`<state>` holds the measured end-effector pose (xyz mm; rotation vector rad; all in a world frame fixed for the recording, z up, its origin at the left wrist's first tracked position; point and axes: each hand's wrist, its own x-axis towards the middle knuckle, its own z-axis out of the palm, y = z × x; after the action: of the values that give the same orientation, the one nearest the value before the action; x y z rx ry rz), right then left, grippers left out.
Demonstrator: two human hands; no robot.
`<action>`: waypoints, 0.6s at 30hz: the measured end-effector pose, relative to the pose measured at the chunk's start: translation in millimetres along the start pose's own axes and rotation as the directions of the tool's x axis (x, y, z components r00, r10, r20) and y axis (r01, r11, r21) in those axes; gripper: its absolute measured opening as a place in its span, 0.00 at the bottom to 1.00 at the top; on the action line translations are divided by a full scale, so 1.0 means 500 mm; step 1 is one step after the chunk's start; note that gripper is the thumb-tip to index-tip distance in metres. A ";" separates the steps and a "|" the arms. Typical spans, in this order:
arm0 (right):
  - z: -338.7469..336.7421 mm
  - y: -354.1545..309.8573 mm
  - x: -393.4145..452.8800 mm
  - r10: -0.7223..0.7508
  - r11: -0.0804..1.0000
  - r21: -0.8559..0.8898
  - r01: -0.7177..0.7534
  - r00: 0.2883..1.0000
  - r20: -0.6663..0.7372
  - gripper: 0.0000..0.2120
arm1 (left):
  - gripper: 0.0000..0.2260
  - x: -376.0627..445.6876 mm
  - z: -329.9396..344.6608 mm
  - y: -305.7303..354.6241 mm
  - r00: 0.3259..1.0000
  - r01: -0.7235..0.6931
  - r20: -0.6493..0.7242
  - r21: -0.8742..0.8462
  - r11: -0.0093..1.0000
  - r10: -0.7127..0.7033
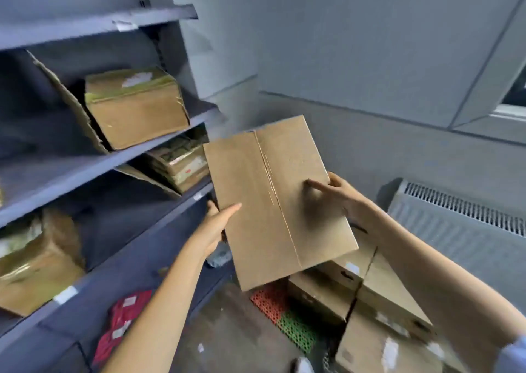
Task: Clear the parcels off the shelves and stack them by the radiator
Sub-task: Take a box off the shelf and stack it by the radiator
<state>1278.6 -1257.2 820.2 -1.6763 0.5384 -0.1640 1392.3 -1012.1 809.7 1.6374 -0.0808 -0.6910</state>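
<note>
Fingers (pixel 227 211) of the left hand (pixel 215 230) grip the left edge of a flat brown cardboard parcel (pixel 273 199), thumb on its top face; the right hand (pixel 338 193) clasps the opposite edge, thumb laid across the top. The parcel is held in the air, tilted, between the shelving and the radiator (pixel 461 224), above a stack of cardboard boxes (pixel 367 293) on the floor (pixel 227 324) just beside the radiator. Red and green perforated mats (pixel 284 313) lie on the grey floor against the stack. At left, grey metal shelves (pixel 113 156) carry a taped box (pixel 136 107) on the upper level, a smaller parcel (pixel 179 159) below it, another box (pixel 34 261) lower left, and red packets (pixel 122 321) at the bottom. Grey walls (pixel 355 45) enclose the corner; a window frame (pixel 509 110) shows at right.
</note>
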 end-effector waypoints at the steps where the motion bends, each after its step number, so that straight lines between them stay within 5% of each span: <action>1: -0.025 0.050 -0.021 0.042 0.999 -0.030 -0.042 0.999 -0.029 0.18 | 0.42 0.007 0.040 -0.052 0.997 0.075 0.027 -0.015 0.997 -0.074; 5: -0.117 0.272 -0.078 0.231 0.957 -0.149 -0.250 0.964 -0.130 0.21 | 0.38 0.010 0.200 -0.265 0.929 0.368 0.062 -0.058 0.928 -0.364; 10: -0.223 0.572 -0.134 0.448 0.830 -0.294 -0.474 0.881 -0.153 0.23 | 0.26 0.004 0.394 -0.556 0.766 0.639 0.014 -0.126 0.759 -0.643; 18: -0.369 0.975 -0.134 0.638 0.625 -0.513 -0.589 0.764 -0.099 0.28 | 0.22 0.011 0.664 -0.915 0.540 0.807 -0.073 -0.238 0.540 -0.839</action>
<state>1021.3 -1435.2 397.6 -1.8951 1.1372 0.6252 1088.2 -1212.8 377.8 1.4983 0.9517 -1.2221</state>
